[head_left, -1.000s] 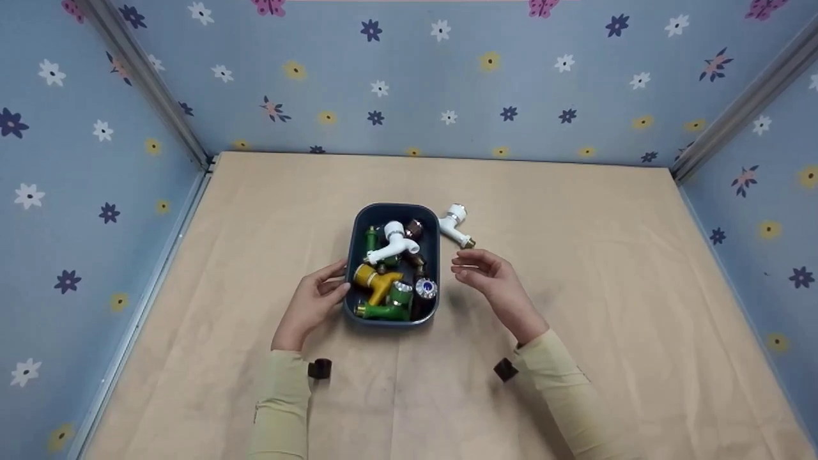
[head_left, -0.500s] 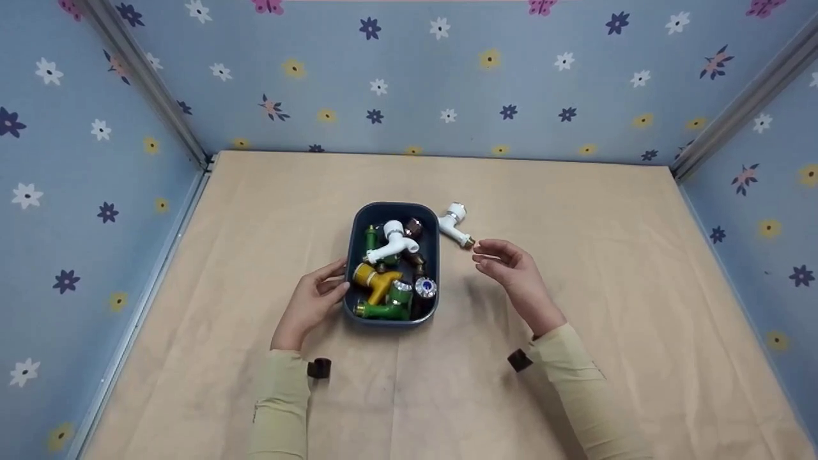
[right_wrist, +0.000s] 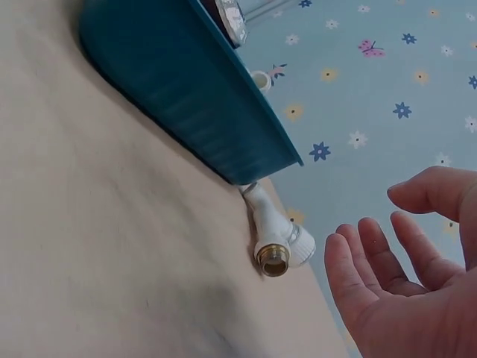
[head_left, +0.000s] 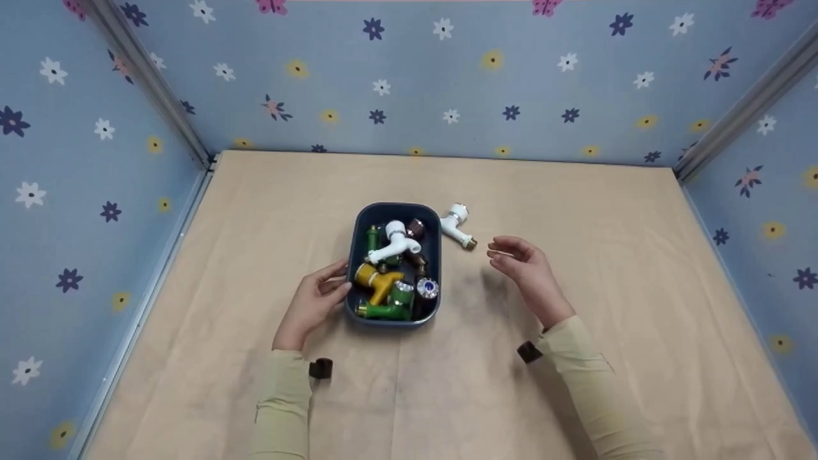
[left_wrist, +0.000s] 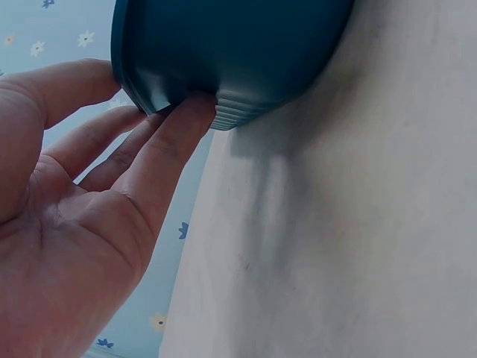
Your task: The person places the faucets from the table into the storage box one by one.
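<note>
A dark blue bin (head_left: 436,255) stands on the table with several taps in it. A white tap (head_left: 396,245) lies on top there, above a yellow tap (head_left: 379,282) and a green tap (head_left: 390,306). My left hand (head_left: 312,308) touches the bin's left side; the left wrist view shows its extended fingers (left_wrist: 160,160) against the outer wall. Outside, by the bin's right wall, another white tap (head_left: 455,228) lies on the table, its brass thread facing the camera in the right wrist view. My right hand (head_left: 529,276) hovers right of that tap, fingers loosely bent and holding nothing.
A beige cloth (head_left: 287,211) covers the table. Blue flowered panels (head_left: 409,76) stand behind it and on both sides, joined by metal posts (head_left: 153,83). Dark brown tap parts (head_left: 415,229) also show inside the bin.
My right hand has moved to the right and slightly away from me, off from the bin and the loose white tap. My left hand, the bin and the taps stay where they were.
</note>
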A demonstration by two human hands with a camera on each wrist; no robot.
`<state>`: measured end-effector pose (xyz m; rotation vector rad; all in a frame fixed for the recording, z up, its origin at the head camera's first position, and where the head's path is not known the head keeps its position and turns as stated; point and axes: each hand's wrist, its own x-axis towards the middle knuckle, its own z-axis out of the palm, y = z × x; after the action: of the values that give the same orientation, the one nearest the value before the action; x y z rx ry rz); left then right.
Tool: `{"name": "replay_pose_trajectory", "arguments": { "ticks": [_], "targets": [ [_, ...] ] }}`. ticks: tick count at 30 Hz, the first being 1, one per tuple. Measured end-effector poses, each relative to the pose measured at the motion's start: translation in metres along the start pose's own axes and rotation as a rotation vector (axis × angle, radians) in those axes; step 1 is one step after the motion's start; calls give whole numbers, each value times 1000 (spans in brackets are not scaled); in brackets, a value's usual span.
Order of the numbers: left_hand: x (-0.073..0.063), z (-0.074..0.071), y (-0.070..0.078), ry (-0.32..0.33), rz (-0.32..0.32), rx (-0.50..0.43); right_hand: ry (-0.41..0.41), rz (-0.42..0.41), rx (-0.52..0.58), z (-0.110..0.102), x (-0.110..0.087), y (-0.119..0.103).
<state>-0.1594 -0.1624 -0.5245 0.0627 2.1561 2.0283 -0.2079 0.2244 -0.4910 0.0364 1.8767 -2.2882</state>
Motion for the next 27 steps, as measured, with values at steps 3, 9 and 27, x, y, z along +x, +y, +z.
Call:
{"name": "replay_pose_trajectory", "arguments": {
  "ticks": [3,9,27],
  "targets": [
    [-1,0,0,0,5,1,1,4,-25,-3,3,0],
    [-1,-1,1,2,3,7,4,25,-65,-7,7,-1],
    [0,-2,-2,-3,11,12,23,99,0,-17,32,7]
  ]
}}
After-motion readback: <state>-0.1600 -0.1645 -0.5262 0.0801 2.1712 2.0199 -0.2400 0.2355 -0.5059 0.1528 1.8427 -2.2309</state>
